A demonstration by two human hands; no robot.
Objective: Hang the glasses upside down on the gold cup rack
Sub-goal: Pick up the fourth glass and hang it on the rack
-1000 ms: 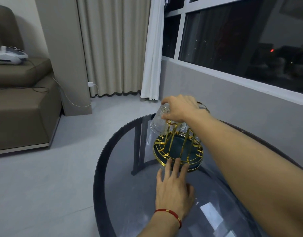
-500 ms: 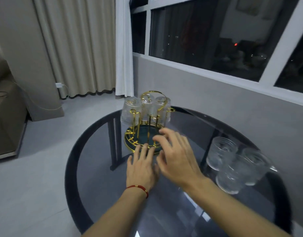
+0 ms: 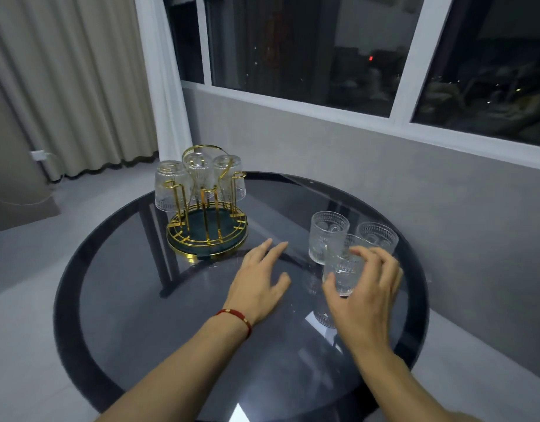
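Since a moment ago, the right hand has moved from the rack to the nearest glass; its fingers wrap it. Left hand lies open, flat on the table. Two glasses stand behind; three glasses hang upside down.

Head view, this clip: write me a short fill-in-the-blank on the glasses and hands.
1. The gold cup rack holds ____ glasses upside down.
2. The right hand closes its fingers around the ____ upright glass.
3. The red bracelet is on the ____ wrist.
4. The left hand holds ____.

Missing: three; nearest; left; nothing
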